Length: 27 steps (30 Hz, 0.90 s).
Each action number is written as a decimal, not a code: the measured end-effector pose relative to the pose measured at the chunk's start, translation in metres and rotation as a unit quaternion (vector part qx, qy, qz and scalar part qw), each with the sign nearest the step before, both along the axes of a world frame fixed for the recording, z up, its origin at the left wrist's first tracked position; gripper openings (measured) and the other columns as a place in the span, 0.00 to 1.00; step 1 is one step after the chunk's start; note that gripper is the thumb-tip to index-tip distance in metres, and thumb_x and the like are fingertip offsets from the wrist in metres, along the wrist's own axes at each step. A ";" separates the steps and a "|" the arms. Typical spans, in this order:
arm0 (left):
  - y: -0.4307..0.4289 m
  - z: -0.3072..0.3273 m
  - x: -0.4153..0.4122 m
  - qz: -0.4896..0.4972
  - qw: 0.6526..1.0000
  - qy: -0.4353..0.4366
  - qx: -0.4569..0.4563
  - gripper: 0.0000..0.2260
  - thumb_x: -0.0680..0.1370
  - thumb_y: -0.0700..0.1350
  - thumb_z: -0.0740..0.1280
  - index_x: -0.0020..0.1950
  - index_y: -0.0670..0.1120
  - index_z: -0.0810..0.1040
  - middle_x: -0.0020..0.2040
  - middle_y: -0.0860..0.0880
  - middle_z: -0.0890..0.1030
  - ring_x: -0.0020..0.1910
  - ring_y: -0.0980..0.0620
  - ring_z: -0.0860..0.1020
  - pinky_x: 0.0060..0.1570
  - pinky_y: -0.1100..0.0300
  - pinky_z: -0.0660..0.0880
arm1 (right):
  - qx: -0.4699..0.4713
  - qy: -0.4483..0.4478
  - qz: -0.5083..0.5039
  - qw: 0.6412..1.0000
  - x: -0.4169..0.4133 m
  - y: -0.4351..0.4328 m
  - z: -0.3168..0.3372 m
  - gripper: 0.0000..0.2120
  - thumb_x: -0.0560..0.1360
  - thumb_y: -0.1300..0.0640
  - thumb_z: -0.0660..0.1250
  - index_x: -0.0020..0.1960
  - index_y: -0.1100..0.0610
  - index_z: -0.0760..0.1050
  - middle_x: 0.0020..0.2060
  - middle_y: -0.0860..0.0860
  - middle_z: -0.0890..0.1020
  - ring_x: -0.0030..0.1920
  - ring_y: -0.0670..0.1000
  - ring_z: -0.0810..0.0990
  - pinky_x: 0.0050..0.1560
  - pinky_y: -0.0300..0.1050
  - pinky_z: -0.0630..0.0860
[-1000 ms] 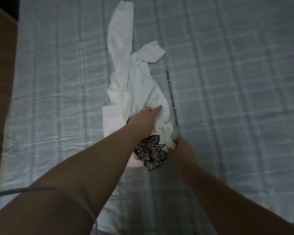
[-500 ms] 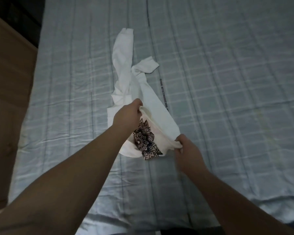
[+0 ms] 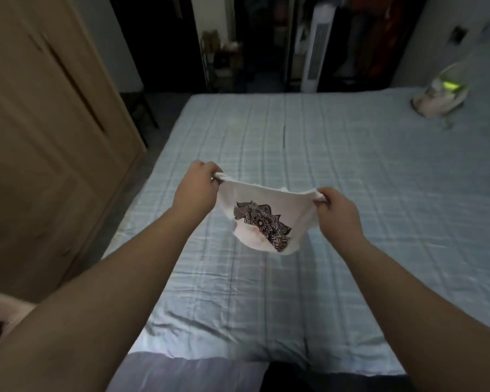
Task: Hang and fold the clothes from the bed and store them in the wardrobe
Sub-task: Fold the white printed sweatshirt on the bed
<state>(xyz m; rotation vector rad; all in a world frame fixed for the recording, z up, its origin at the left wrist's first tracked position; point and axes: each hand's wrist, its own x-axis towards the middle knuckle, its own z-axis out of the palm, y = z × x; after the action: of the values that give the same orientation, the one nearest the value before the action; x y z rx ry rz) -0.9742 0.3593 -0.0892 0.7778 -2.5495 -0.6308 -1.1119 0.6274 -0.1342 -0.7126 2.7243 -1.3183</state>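
A white shirt (image 3: 269, 205) with a black mandala print hangs in the air above the bed (image 3: 351, 171). My left hand (image 3: 198, 190) pinches its upper left edge and my right hand (image 3: 337, 213) pinches its upper right edge, so the cloth is stretched between them. Only a short part of the shirt shows below my hands; the sleeves are out of sight. The wooden wardrobe (image 3: 48, 142) stands to my left, its doors closed.
The bed carries a light blue checked sheet. A pale bundle with a bright green patch (image 3: 441, 93) lies at its far right corner. A white tower appliance (image 3: 316, 46) and a dark cluttered doorway stand beyond the bed's far end.
Both hands lifted the shirt off the sheet and spread apart, pulling its edge taut. My head tilted up, bringing the wardrobe and the far end of the room into view.
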 end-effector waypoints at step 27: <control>0.014 0.346 0.130 0.011 0.997 0.056 -0.058 0.14 0.81 0.56 0.63 0.58 0.50 0.82 0.48 0.55 0.80 0.45 0.56 0.76 0.42 0.59 0.70 | -0.125 -0.157 0.193 0.961 0.052 0.051 0.412 0.11 0.77 0.59 0.69 0.57 0.63 0.79 0.46 0.58 0.86 0.44 0.56 0.86 0.43 0.50 0.82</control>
<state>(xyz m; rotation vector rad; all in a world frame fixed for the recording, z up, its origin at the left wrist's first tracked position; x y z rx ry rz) -0.8440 0.3728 0.2572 0.7097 -2.4469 -0.5010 -1.0596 0.6788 0.2777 -0.9038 2.0673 -1.5302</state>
